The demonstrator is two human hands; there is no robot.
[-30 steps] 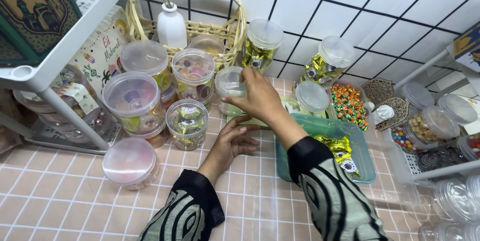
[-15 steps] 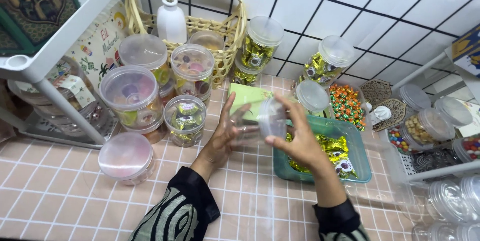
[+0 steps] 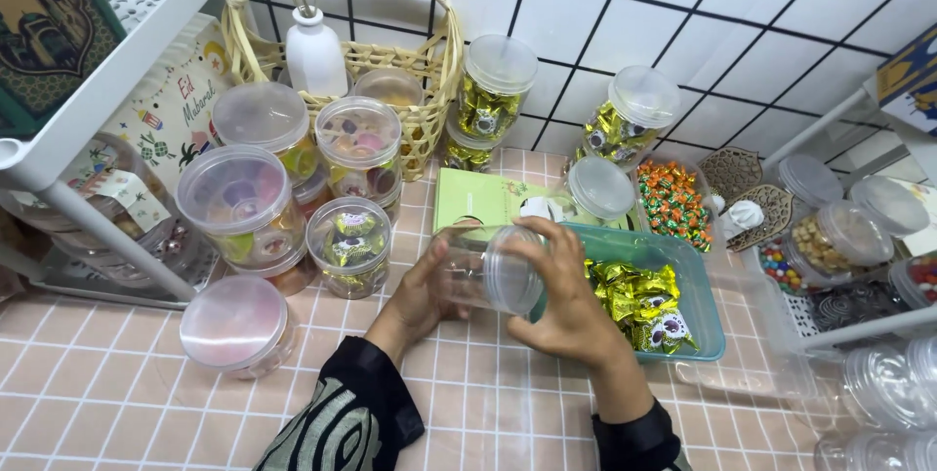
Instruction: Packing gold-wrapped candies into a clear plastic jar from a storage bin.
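**Both hands grip a clear plastic jar over the tiled counter**

The person holds an empty clear plastic jar (image 3: 485,271) on its side above the pink tiled counter (image 3: 127,403), just in front of a teal tray (image 3: 705,310) of gold-wrapped sweets (image 3: 639,300). The left hand (image 3: 420,295) cups the jar's body from the left, fingers curled and pressed against its wall. The right hand (image 3: 566,300) wraps over the jar's lidded end, thumb below and fingers spread across the top, clamped on the rim. Both black patterned sleeves reach in from the bottom edge.

Behind the jar lies a light green card (image 3: 483,200), flat on the counter and touching the tray's left end. To the left stands a cluster of lidded round tubs (image 3: 293,188) holding mixed sweets, some stacked on others, and nearest the viewer a single tub with a pinkish lid (image 3: 234,325) sits apart from them. A woven basket (image 3: 376,51) with a tall handle stands against the white tiled wall, with a white bottle (image 3: 314,56) inside it. Right of the basket two tall jars of gold-wrapped sweets (image 3: 493,95) stand near the wall, one beside the other, and a tub of orange and green wrapped candies (image 3: 673,200) sits just behind the tray. A white rack (image 3: 88,90) crosses the left side, and more lidded tubs fill a white shelf (image 3: 859,320) at the right
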